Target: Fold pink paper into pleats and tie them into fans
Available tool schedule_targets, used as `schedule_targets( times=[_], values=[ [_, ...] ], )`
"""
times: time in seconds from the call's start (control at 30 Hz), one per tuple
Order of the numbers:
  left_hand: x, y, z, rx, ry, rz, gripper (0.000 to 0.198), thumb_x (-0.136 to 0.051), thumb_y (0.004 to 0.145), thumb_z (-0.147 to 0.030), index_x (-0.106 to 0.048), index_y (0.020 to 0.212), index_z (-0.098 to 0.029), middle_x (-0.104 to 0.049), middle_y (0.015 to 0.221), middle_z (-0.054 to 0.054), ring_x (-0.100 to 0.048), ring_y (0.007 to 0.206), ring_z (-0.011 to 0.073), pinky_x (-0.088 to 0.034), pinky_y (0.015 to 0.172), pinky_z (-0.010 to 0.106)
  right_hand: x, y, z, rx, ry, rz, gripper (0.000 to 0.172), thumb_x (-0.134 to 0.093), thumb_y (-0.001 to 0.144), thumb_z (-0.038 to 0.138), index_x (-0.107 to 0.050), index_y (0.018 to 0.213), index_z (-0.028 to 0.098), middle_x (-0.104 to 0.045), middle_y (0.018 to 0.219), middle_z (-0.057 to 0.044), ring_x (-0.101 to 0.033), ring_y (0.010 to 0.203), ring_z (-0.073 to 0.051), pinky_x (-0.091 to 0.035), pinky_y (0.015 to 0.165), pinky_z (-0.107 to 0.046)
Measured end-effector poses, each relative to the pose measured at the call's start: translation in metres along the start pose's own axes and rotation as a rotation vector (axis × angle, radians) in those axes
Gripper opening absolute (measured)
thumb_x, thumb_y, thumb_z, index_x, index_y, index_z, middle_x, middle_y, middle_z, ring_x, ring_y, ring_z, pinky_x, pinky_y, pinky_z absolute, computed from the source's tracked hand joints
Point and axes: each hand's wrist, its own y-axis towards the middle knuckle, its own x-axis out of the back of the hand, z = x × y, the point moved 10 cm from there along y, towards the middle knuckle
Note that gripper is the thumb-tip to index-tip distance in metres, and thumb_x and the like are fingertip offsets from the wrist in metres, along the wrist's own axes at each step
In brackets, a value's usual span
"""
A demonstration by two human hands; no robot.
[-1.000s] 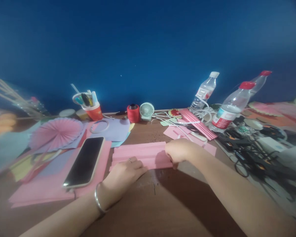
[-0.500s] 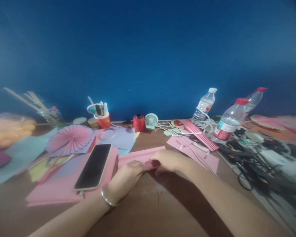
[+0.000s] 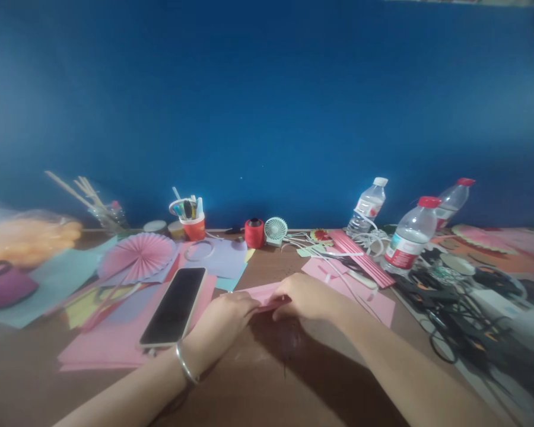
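Observation:
At mid-table, a sheet of pink paper (image 3: 261,292) lies between my two hands, and only a narrow strip of it shows. My left hand (image 3: 231,315) grips its left part, with the fingers pressed together; a silver bangle sits on that wrist. Over the paper's right part curls my right hand (image 3: 303,296), thumb below and fingers bent on the edge. Both hands hide much of the sheet. Just left of my left hand, a smartphone (image 3: 174,307) with a dark screen rests on a stack of pink paper (image 3: 102,351).
A pink pleated paper fan (image 3: 139,258), a red cup of pens (image 3: 193,228), a red spool (image 3: 254,233) and a small green fan (image 3: 276,230) stand or lie behind. Pleated pink paper (image 3: 360,256), plastic bottles (image 3: 410,236) and tangled black cables (image 3: 449,320) are on the right.
The camera view has tilted up, so the scene sits lower. Less of the pink paper shows between my hands. My left hand has shifted slightly left, still on the sheet.

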Motion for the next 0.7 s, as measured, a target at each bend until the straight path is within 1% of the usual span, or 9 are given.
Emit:
schedule_targets(
  times=[0.07, 0.13, 0.23, 0.3, 0.4, 0.47, 0.53, 0.6, 0.7],
  values=[
    [0.007, 0.000, -0.003, -0.006, -0.067, -0.044, 0.027, -0.034, 0.087, -0.021, -0.061, 0.091, -0.019, -0.063, 0.082, 0.004, -0.058, 0.077, 0.0144, -0.044, 0.073, 0.027, 0.004, 0.000, 0.013, 0.045, -0.023, -0.066, 0.031, -0.045, 0.079, 0.048, -0.067, 0.086, 0.027, -0.064, 0.079, 0.000, -0.054, 0.071, -0.015, -0.031, 0.058, -0.023],
    [0.014, -0.002, -0.003, 0.006, -0.108, -0.078, 0.028, -0.034, 0.087, -0.022, -0.062, 0.090, -0.020, -0.063, 0.082, 0.003, -0.057, 0.078, 0.0146, -0.043, 0.073, 0.028, 0.009, -0.001, 0.025, 0.097, -0.095, -0.147, 0.038, -0.036, 0.085, 0.044, -0.067, 0.080, 0.024, -0.063, 0.075, -0.002, -0.053, 0.071, -0.014, -0.030, 0.058, -0.023],
    [0.026, -0.005, -0.001, 0.055, -0.159, -0.102, 0.029, -0.033, 0.088, -0.025, -0.062, 0.088, -0.022, -0.063, 0.080, 0.001, -0.057, 0.075, 0.0138, -0.042, 0.071, 0.027, 0.016, -0.010, 0.042, 0.228, -0.208, -0.255, 0.036, -0.036, 0.087, 0.038, -0.064, 0.073, 0.020, -0.061, 0.070, -0.001, -0.050, 0.067, -0.013, -0.027, 0.057, -0.024],
    [0.034, -0.007, -0.003, 0.080, -0.200, -0.095, 0.028, -0.034, 0.087, -0.028, -0.062, 0.085, -0.024, -0.062, 0.077, -0.001, -0.056, 0.071, 0.0125, -0.042, 0.068, 0.025, 0.020, -0.018, 0.051, 0.292, -0.243, -0.300, 0.035, -0.036, 0.087, 0.036, -0.061, 0.069, 0.019, -0.060, 0.067, -0.001, -0.048, 0.064, -0.012, -0.026, 0.057, -0.024],
    [0.045, -0.010, -0.010, 0.093, -0.192, -0.089, 0.028, -0.037, 0.086, -0.028, -0.062, 0.075, -0.023, -0.061, 0.072, -0.002, -0.055, 0.066, 0.0113, -0.040, 0.062, 0.023, 0.027, -0.027, 0.059, 0.321, -0.260, -0.337, 0.036, -0.036, 0.087, 0.036, -0.058, 0.064, 0.019, -0.058, 0.063, -0.001, -0.046, 0.061, -0.012, -0.025, 0.055, -0.025],
    [0.051, -0.012, -0.012, 0.097, -0.157, -0.111, 0.029, -0.037, 0.086, -0.026, -0.063, 0.074, -0.023, -0.061, 0.072, -0.002, -0.054, 0.065, 0.0111, -0.039, 0.061, 0.022, 0.032, -0.031, 0.062, 0.327, -0.250, -0.345, 0.035, -0.037, 0.086, 0.035, -0.059, 0.064, 0.019, -0.058, 0.063, -0.001, -0.046, 0.062, -0.012, -0.025, 0.055, -0.025],
    [0.055, -0.015, -0.012, 0.092, -0.146, -0.129, 0.028, -0.036, 0.086, -0.025, -0.064, 0.079, -0.025, -0.062, 0.075, -0.002, -0.056, 0.068, 0.0115, -0.040, 0.063, 0.022, 0.037, -0.035, 0.062, 0.332, -0.206, -0.328, 0.032, -0.038, 0.086, 0.033, -0.062, 0.069, 0.020, -0.061, 0.067, -0.001, -0.049, 0.064, -0.013, -0.027, 0.058, -0.025],
    [0.057, -0.019, -0.008, 0.086, -0.166, -0.142, 0.028, -0.036, 0.086, -0.025, -0.064, 0.086, -0.026, -0.064, 0.080, -0.002, -0.057, 0.071, 0.0119, -0.040, 0.065, 0.023, 0.043, -0.039, 0.056, 0.318, -0.124, -0.300, 0.029, -0.040, 0.086, 0.031, -0.065, 0.076, 0.022, -0.064, 0.073, -0.001, -0.052, 0.069, -0.013, -0.031, 0.062, -0.024],
    [0.060, -0.024, 0.004, 0.104, -0.212, -0.169, 0.028, -0.036, 0.086, -0.027, -0.064, 0.087, -0.027, -0.065, 0.082, -0.003, -0.057, 0.072, 0.0116, -0.040, 0.068, 0.023, 0.057, -0.046, 0.032, 0.217, 0.037, -0.297, 0.024, -0.046, 0.083, 0.030, -0.067, 0.076, 0.022, -0.065, 0.076, 0.000, -0.054, 0.071, -0.013, -0.035, 0.067, -0.024]
  ],
)
